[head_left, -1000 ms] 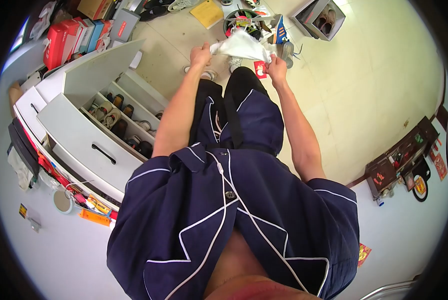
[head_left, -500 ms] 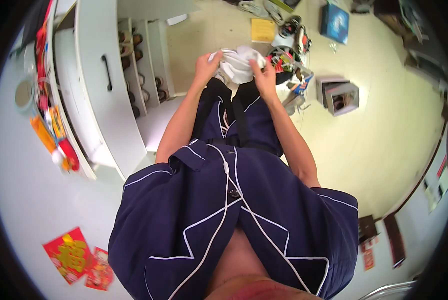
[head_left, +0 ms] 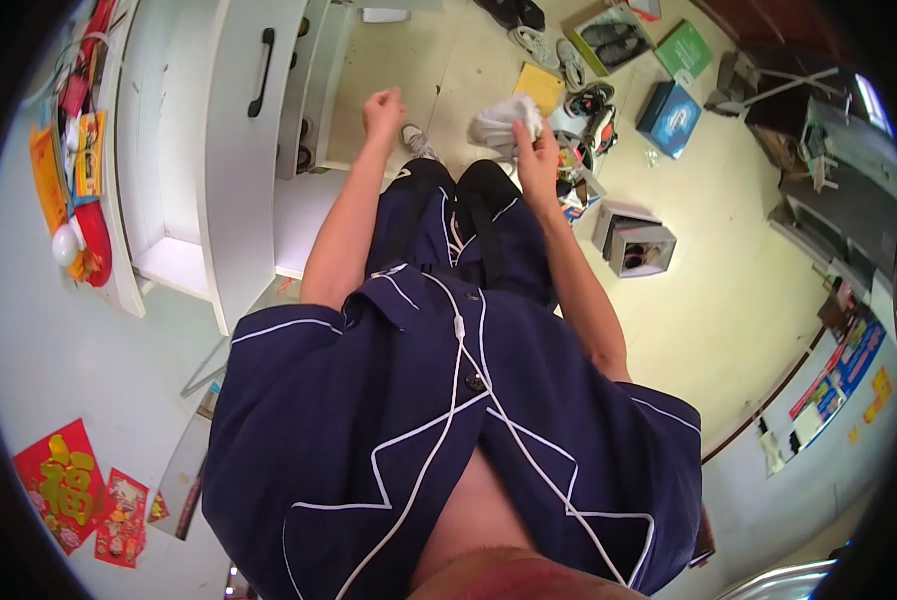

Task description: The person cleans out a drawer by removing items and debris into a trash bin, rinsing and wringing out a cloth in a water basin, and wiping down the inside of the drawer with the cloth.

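A crumpled white cloth [head_left: 504, 122] hangs from my right hand [head_left: 536, 165], pinched between thumb and fingers above the floor beyond my knees. My left hand [head_left: 382, 112] is raised apart from the cloth, its fingers curled together with nothing visible in them. Below and between the hands, a light-coloured shoe [head_left: 416, 138] shows on my foot. Close to my right hand lie several shoes and a pile of small colourful items, partly covered by the hand.
On my left stands a white shoe cabinet [head_left: 226, 190] with its door swung out. To the right are an open grey shoebox [head_left: 640, 250], a blue box [head_left: 668, 120], a box with dark shoes [head_left: 613, 42], a green box [head_left: 683, 50] and a yellow sheet [head_left: 538, 88].
My left hand has let go of the white cloth and moved left, away from it. The right hand still holds the cloth. The view has shifted, showing more boxes at the upper right.
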Demonstrator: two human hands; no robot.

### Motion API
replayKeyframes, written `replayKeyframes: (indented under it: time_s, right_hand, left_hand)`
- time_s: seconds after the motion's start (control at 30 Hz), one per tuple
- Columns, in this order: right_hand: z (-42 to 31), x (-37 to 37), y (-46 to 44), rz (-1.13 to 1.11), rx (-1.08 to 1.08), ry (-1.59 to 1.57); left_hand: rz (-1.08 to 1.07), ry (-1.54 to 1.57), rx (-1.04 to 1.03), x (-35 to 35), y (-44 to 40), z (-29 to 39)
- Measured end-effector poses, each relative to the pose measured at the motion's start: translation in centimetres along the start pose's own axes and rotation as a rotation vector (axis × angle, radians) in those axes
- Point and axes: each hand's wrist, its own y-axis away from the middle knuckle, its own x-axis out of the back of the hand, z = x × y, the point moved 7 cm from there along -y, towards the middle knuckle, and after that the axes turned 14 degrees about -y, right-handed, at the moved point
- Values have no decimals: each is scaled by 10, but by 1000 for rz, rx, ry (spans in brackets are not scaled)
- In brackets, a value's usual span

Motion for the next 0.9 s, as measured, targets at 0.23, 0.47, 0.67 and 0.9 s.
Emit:
replayKeyframes:
  time_s: [0.23, 0.47, 0.67, 0.9]
  right_hand:
    - [20, -94, -7, -484, 4, 420]
    - [38, -166, 66, -1446, 209, 577]
    - [64, -166, 136, -1937, 5, 612]
    - [96, -144, 224, -2310, -92, 669]
  left_hand:
    - [-752, 525, 130, -25, 113, 33]
    - [-230, 950, 121, 15, 120, -47]
    - [429, 1168, 399, 44, 212, -121]
    - [810, 1270, 481, 44, 313, -219]
